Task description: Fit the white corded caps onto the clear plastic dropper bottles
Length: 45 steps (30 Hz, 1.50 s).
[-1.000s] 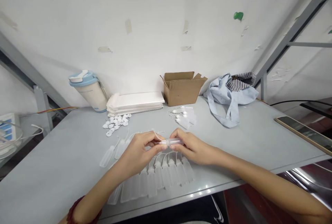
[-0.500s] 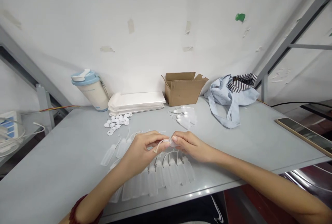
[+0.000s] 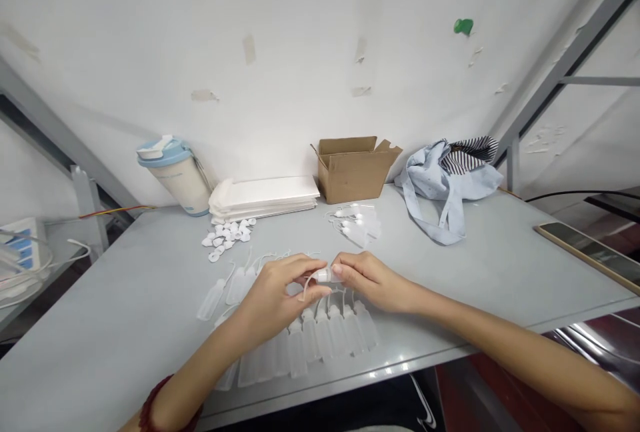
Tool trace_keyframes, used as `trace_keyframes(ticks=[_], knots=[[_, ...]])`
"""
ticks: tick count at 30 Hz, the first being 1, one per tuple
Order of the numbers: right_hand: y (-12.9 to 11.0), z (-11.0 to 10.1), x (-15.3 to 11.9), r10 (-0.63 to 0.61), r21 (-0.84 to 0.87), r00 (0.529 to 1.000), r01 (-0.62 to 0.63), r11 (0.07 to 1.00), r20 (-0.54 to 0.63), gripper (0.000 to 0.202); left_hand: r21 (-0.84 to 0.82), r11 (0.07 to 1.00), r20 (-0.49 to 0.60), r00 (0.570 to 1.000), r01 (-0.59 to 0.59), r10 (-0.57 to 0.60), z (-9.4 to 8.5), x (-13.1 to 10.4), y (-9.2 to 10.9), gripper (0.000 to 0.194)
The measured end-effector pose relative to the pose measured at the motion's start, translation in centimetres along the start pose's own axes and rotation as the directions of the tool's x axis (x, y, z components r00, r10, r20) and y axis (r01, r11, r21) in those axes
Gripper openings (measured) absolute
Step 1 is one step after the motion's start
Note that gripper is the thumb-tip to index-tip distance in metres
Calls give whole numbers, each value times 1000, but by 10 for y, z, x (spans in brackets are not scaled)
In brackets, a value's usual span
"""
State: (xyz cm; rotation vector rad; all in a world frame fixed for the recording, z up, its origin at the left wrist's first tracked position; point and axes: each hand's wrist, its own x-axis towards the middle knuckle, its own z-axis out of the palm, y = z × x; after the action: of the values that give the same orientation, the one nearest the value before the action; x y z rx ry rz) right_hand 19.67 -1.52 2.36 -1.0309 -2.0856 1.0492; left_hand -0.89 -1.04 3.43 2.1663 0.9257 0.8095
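Observation:
A small translucent bottle with a white cap and thin curved tube (image 3: 323, 275) is between my hands above the grey table. My right hand (image 3: 373, 280) pinches the bottle's body, which its fingers mostly hide. Around the cap end, my left hand (image 3: 283, 289) has its thumb and fingers parted, with a gap showing between them and the cap. Below and left of my hands, several similar bottles (image 3: 325, 335) with thin tubes lie in rows. Several white caps (image 3: 227, 237) are heaped at the back left, and a few more bottles (image 3: 357, 224) lie before the cardboard box.
Along the wall stand a blue-lidded cup (image 3: 175, 179), a stack of white envelopes (image 3: 265, 197), an open cardboard box (image 3: 355, 177) and a light blue cloth bag (image 3: 435, 189). A phone (image 3: 593, 255) lies at the right edge of the table (image 3: 480, 272).
My left thumb and fingers have parted from their pinch at the cap, leaving the white cap in sight. My right hand has stayed on the bottle.

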Motion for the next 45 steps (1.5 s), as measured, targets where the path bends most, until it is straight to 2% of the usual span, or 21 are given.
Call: trace_keyframes(ticks=[3,5,8,11,13,14,16,18,20,23,25,28,32,33,35,37,39,41,43,45], knots=[[-2,0,-1,-13,-35,1000,13,999,-9,38,-63,978,84,977,200,-194,-2,2,6,28],[-3,0,-2,-27,-57,1000,27,998,-5,35,-78,959,145,955,272,-259,-2,1,10,32],[-4,0,-3,-35,-67,999,35,997,13,35,-59,969,155,961,240,-229,1,-1,9,33],[-4,-1,-3,-23,-43,1000,23,999,19,36,57,997,36,998,50,-52,5,-5,3,20],[-4,-1,-3,-19,-23,1000,19,1000,21,37,115,993,-9,999,-31,33,5,-6,1,17],[-4,-1,-2,-20,-18,1000,20,1000,21,37,116,993,-8,1000,-28,29,5,-6,1,18],[-3,-1,-2,-25,-28,1000,26,999,16,35,68,995,38,997,66,-69,3,-5,3,22],[-3,0,-3,-37,-57,999,38,998,12,34,20,983,122,975,185,-186,1,-3,6,32],[-3,1,-3,-48,-80,999,49,996,16,33,3,972,191,954,236,-232,0,-2,8,44],[-4,-1,-4,-31,-76,999,33,997,24,33,33,988,173,973,149,-152,2,-2,7,42],[-5,-2,-4,-13,-56,1000,15,998,26,34,97,995,99,994,29,-39,5,-4,4,32],[-5,-5,-3,-5,-20,1000,6,1000,31,35,186,974,18,992,-128,126,9,-6,-2,20],[-2,-5,-4,9,-22,999,-8,1000,43,32,184,969,-2,985,-167,171,9,-7,-6,16],[0,-4,-4,-18,-57,1000,19,998,26,31,181,973,-17,988,-147,152,8,-7,-5,16],[4,-3,-5,-149,-182,988,139,973,-44,27,162,984,-48,996,-69,78,4,-5,-2,18],[7,-2,-6,-335,-323,936,287,902,-105,24,108,993,-39,998,45,-41,-1,-3,3,21],[10,-1,-6,-476,-413,871,390,823,-125,24,17,986,38,985,168,-169,-5,-1,7,28],[12,1,-6,-553,-461,824,446,767,-123,24,-101,956,160,953,274,-256,-9,0,10,37],[12,2,-6,-591,-493,797,469,733,-121,24,-219,910,269,918,352,-290,-11,1,11,43],[11,4,-7,-609,-516,783,473,714,-125,24,-281,880,323,901,384,-291,-13,2,11,46]])
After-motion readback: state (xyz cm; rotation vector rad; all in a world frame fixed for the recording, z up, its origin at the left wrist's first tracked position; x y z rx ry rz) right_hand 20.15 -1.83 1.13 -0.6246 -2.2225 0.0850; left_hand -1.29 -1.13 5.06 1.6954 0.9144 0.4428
